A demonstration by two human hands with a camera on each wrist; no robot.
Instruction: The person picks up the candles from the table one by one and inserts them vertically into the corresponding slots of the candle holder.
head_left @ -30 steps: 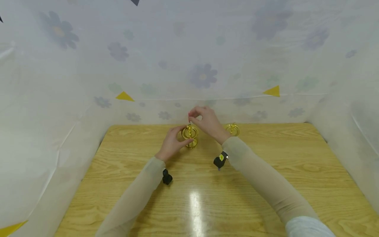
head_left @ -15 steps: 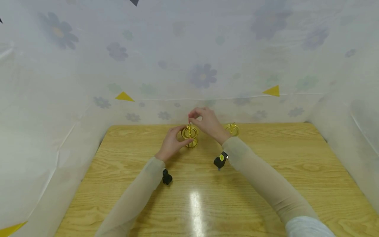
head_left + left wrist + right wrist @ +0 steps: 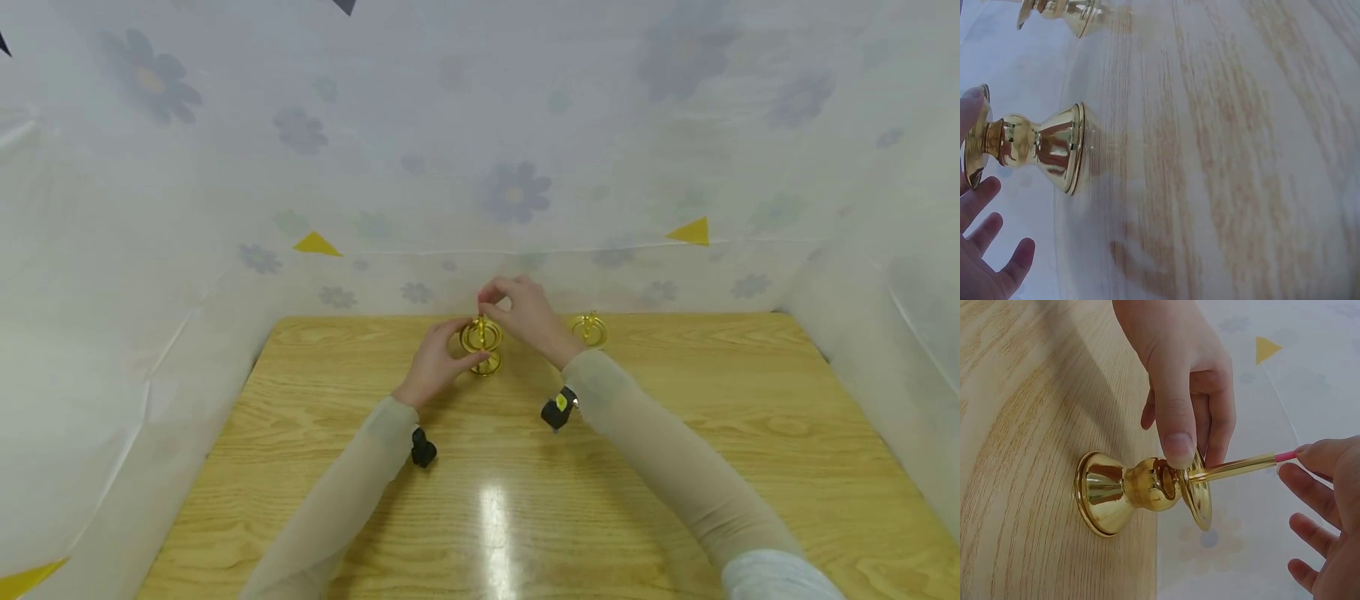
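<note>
A gold candle holder stands near the table's far edge, and it also shows in the wrist views. My left hand pinches its drip dish between thumb and fingers. A thin gold candle with a red tip sits in the holder's socket. My right hand pinches the candle's top end from above. A second gold holder stands just right of my right hand and holds nothing.
The wooden table is walled at the back and sides by a white flowered sheet. Black wrist cameras hang under both sleeves. The second holder stands close behind the first.
My right hand has sunk slightly toward the holder with the candle. The left hand keeps the same hold on the dish.
</note>
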